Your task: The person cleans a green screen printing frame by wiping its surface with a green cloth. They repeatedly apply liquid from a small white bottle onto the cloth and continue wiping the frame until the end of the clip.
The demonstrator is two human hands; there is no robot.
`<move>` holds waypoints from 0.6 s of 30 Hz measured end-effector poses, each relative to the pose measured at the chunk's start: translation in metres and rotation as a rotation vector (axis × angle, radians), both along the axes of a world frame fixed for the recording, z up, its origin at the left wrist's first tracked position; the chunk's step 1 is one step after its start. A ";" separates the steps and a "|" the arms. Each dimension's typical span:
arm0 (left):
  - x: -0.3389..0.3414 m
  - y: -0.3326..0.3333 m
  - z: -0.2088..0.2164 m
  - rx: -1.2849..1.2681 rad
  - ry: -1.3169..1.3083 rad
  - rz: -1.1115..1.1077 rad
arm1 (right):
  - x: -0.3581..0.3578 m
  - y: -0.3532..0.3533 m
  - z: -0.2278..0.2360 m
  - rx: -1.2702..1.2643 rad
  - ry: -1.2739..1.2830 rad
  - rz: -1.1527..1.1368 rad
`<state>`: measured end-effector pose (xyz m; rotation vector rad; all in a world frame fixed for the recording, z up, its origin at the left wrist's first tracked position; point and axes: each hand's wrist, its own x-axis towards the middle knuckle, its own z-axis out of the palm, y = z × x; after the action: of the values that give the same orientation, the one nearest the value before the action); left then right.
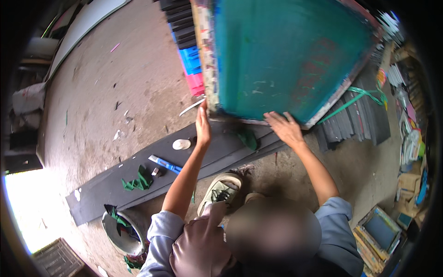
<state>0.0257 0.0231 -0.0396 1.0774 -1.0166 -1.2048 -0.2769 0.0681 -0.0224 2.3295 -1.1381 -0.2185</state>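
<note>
A large screen-printing frame (272, 60) with teal mesh and a paint-stained rim fills the upper middle. My left hand (203, 127) is upright at its lower left corner, fingers stretched out along the side. On the frame's near edge lies my right hand (285, 129), its fingers spread. Neither hand is wrapped round the rim; the undersides of my fingers are hidden. Beneath and left of the frame show stacked sheets in black (180, 23), blue (190, 60) and pink (195, 84). A thin white strip (191, 107) juts out beside my left fingertips.
Long black sheets (110, 184) lie across the floor, bearing a white round container (181, 144), a blue cutter knife (165, 164) and green scraps (137, 180). A bucket (123, 233) stands lower left. Dark grey sheets (355, 120) with green strapping lie right; smaller frames (378, 233) sit lower right.
</note>
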 end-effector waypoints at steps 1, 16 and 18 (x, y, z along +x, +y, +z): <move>-0.001 -0.006 -0.001 0.117 0.005 -0.004 | -0.025 0.007 0.006 0.035 -0.073 -0.162; -0.014 -0.027 -0.017 0.108 -0.271 0.015 | 0.066 0.025 -0.037 -0.274 -1.191 -0.972; -0.017 -0.027 -0.021 0.096 -0.257 0.026 | 0.045 0.009 -0.025 -0.354 -1.226 -0.933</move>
<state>0.0092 -0.0042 -0.0607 1.3420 -1.1451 -1.1224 -0.2315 0.0771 -0.0474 1.3105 -2.4792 1.1333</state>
